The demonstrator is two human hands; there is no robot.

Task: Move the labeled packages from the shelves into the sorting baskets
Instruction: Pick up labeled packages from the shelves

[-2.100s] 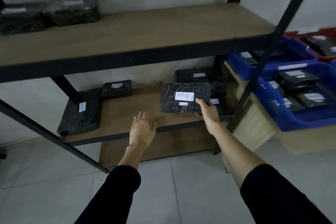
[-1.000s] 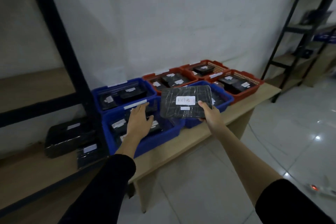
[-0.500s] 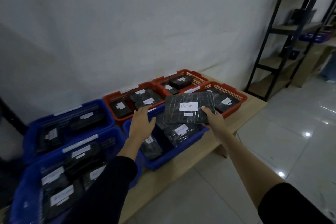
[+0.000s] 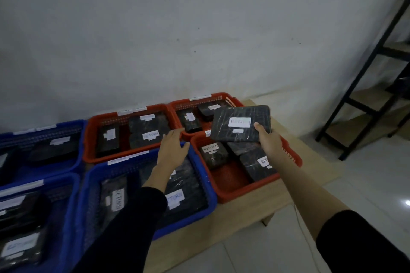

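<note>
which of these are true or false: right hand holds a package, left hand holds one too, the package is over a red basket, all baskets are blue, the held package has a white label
1. The right hand holds a package. True.
2. The left hand holds a package too. False: it is open and holds nothing.
3. The package is over a red basket. True.
4. All baskets are blue. False: three are red; the blue basket is one of several.
5. The held package has a white label. True.
</note>
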